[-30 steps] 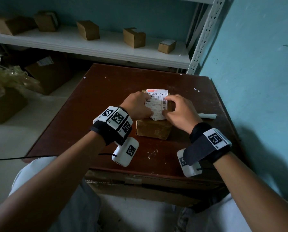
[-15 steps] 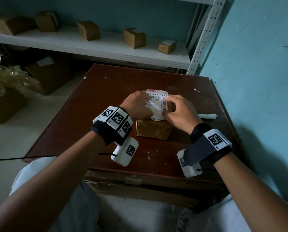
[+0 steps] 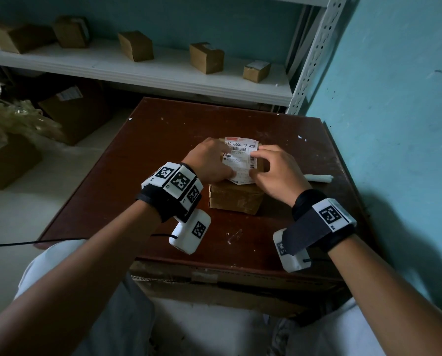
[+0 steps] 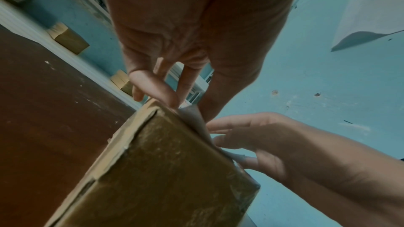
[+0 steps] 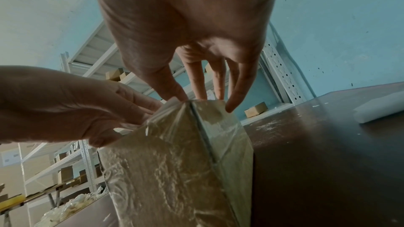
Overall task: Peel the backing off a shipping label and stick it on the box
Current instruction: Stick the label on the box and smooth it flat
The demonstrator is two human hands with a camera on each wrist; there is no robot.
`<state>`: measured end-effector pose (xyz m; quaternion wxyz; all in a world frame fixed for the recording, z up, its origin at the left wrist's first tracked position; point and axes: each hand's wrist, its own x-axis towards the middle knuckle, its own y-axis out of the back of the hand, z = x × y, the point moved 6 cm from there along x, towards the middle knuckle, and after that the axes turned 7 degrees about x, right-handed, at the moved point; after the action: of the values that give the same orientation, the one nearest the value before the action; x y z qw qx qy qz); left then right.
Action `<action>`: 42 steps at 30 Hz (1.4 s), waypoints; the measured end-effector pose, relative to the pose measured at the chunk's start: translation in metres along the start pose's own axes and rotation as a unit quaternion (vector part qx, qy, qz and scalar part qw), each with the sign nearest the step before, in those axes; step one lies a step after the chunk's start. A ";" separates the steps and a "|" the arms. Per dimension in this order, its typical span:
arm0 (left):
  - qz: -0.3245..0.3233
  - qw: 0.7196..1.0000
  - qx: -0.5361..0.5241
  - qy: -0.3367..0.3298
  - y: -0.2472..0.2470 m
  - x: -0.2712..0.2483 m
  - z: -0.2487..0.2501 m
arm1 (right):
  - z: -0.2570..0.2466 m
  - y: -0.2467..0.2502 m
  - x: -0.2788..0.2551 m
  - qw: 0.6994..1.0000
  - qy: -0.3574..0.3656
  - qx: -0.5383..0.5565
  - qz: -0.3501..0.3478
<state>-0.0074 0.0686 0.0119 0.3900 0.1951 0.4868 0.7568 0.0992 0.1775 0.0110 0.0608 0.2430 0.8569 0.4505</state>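
A small brown cardboard box (image 3: 234, 201) wrapped in clear tape sits mid-table. A white shipping label (image 3: 240, 160) with a barcode lies across its top, overhanging the near edge. My left hand (image 3: 225, 164) pinches the label's left edge and my right hand (image 3: 255, 160) pinches its right edge. In the left wrist view, my left hand (image 4: 174, 104) holds the label (image 4: 192, 116) at the top edge of the box (image 4: 164, 170). In the right wrist view, my right hand (image 5: 192, 97) touches the top corner of the box (image 5: 174, 161), where a corner of the label (image 5: 172, 101) shows.
The brown table (image 3: 163, 150) carries a white paper roll (image 3: 317, 178) to the right of the box and a scrap of clear film (image 3: 235, 236) near the front edge. A white shelf (image 3: 137, 70) behind holds several small boxes. A blue wall (image 3: 394, 124) stands close on the right.
Both hands stay at the label's edges over the box. The label has shifted only very slightly on the box top.
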 end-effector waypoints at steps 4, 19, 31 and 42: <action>-0.010 1.000 -0.002 0.017 -0.002 0.000 -0.002 | -0.001 -0.003 -0.001 0.999 0.011 -0.047 -0.014; -0.048 0.997 -0.053 0.027 -0.005 -0.003 0.002 | -0.017 -0.009 -0.007 0.987 0.103 -0.120 0.003; -0.061 0.997 -0.049 0.018 -0.009 0.004 -0.003 | -0.026 -0.017 -0.009 0.977 0.143 -0.156 0.000; -0.053 0.996 -0.068 0.020 -0.008 0.005 -0.004 | -0.037 -0.012 -0.013 0.956 0.163 -0.239 0.052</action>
<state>-0.0100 0.0725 0.0028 0.4324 0.1269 0.4520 0.7698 0.0941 0.1384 0.0211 -0.0470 0.1891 0.7084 0.6784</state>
